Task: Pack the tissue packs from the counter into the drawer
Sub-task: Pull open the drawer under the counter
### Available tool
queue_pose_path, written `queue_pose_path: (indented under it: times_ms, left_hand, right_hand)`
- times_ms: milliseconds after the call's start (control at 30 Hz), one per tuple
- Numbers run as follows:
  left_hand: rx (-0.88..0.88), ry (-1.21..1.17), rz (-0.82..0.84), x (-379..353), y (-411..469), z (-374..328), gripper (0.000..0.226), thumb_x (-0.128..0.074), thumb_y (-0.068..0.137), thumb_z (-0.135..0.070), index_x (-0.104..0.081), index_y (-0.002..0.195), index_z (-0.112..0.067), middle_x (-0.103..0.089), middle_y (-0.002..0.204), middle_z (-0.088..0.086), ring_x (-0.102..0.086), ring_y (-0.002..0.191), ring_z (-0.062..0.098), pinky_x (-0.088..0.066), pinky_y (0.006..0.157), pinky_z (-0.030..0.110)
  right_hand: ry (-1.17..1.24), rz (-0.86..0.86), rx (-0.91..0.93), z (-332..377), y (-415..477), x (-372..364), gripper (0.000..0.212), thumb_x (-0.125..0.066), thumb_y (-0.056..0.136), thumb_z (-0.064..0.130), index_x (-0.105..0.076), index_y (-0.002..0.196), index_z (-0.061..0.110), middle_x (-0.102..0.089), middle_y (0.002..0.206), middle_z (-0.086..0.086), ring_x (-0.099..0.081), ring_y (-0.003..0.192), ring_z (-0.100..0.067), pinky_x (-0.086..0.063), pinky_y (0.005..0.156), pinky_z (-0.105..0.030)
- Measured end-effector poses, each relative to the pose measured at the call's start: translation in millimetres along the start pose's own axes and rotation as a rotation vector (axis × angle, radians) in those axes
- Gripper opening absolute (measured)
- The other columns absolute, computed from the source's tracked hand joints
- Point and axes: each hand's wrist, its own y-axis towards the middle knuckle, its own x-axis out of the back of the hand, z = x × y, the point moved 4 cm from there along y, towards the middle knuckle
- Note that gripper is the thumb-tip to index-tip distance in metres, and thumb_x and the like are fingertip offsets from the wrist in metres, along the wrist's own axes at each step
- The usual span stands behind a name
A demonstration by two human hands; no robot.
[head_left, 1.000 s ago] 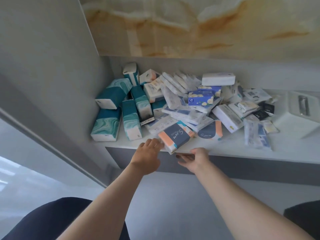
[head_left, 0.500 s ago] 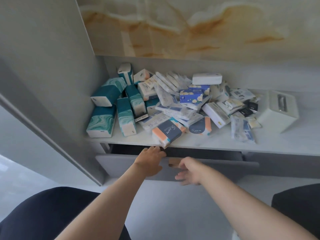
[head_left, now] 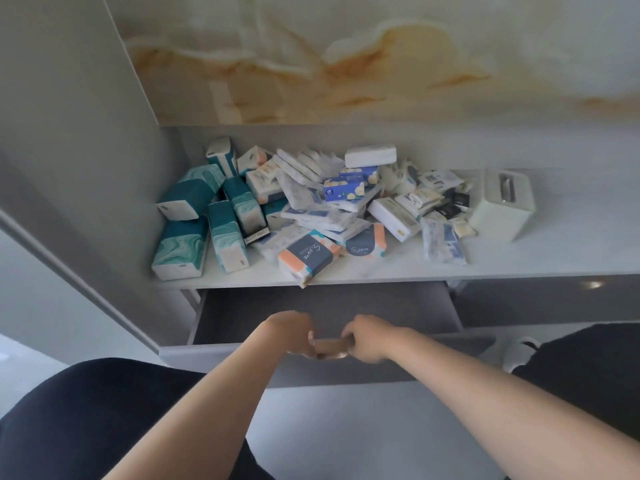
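A heap of tissue packs lies on the white counter [head_left: 519, 258]: teal marbled packs [head_left: 180, 247] at the left, several white and blue ones in the middle, and a navy-and-orange pack [head_left: 308, 256] overhanging the front edge. Below the counter the grey drawer [head_left: 242, 353] stands pulled out, its dark inside bare. My left hand [head_left: 289, 332] and my right hand [head_left: 367, 337] both grip the bronze handle [head_left: 329, 348] on the drawer front, one at each end.
A white tissue box [head_left: 502, 204] stands at the right of the heap. A grey cabinet wall [head_left: 86, 150] borders the counter on the left and a marbled panel rises behind. My dark-clothed knees sit at the bottom left and right.
The drawer has slid out from shut to wide open. Both hands dropped from the counter's edge to the handle and came toward me with it.
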Motion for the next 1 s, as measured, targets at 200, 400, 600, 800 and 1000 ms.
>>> queue_pose_path:
  times_ms: [200,400,600,800,1000]
  left_hand:
    - [0.006,-0.022,0.123,-22,-15,-9,0.037,-0.071,0.078,-0.050,-0.067,0.111,-0.034,-0.067,0.108,-0.009,-0.062,0.095,0.016,-0.049,0.080,0.027]
    - [0.019,-0.069,0.191,-41,-45,-26,0.034,-0.073,0.078,-0.048,-0.070,0.108,-0.032,-0.065,0.093,-0.007,-0.056,0.069,0.011,-0.047,0.070,0.023]
    - [0.075,-0.133,0.372,-59,-58,-35,0.036,-0.074,0.080,-0.046,-0.072,0.109,-0.026,-0.070,0.083,-0.007,-0.070,0.084,0.017,-0.057,0.086,0.032]
    - [0.046,-0.213,0.404,-41,-54,-32,0.035,-0.064,0.090,-0.042,-0.069,0.115,-0.019,-0.073,0.107,-0.002,-0.072,0.093,0.018,-0.055,0.089,0.034]
    - [0.108,-0.254,-0.052,67,-41,23,0.026,-0.054,0.094,-0.030,-0.069,0.110,-0.016,-0.072,0.091,0.001,-0.067,0.079,0.019,-0.051,0.075,0.028]
  right_hand:
    - [-0.015,0.158,0.058,-6,-7,-11,0.028,-0.067,0.086,0.025,-0.071,0.113,0.030,-0.067,0.106,0.007,-0.059,0.093,-0.016,-0.045,0.077,-0.025]
    - [-0.109,0.375,0.098,-4,-18,-33,0.035,-0.069,0.084,0.016,-0.070,0.118,0.025,-0.067,0.094,0.001,-0.066,0.081,-0.023,-0.057,0.080,-0.034]
    - [-0.076,0.517,0.083,-1,-28,-54,0.032,-0.066,0.090,0.007,-0.068,0.121,0.015,-0.070,0.104,-0.009,-0.067,0.071,-0.023,-0.059,0.057,-0.026]
    - [0.011,0.464,0.114,22,-25,-22,0.036,-0.048,0.095,0.002,-0.063,0.124,0.016,-0.069,0.103,-0.006,-0.066,0.068,-0.018,-0.054,0.053,-0.026]
    - [0.187,-0.097,0.196,54,6,94,0.026,-0.051,0.092,0.008,-0.066,0.101,0.027,-0.067,0.091,0.005,-0.065,0.071,-0.016,-0.052,0.062,-0.025]
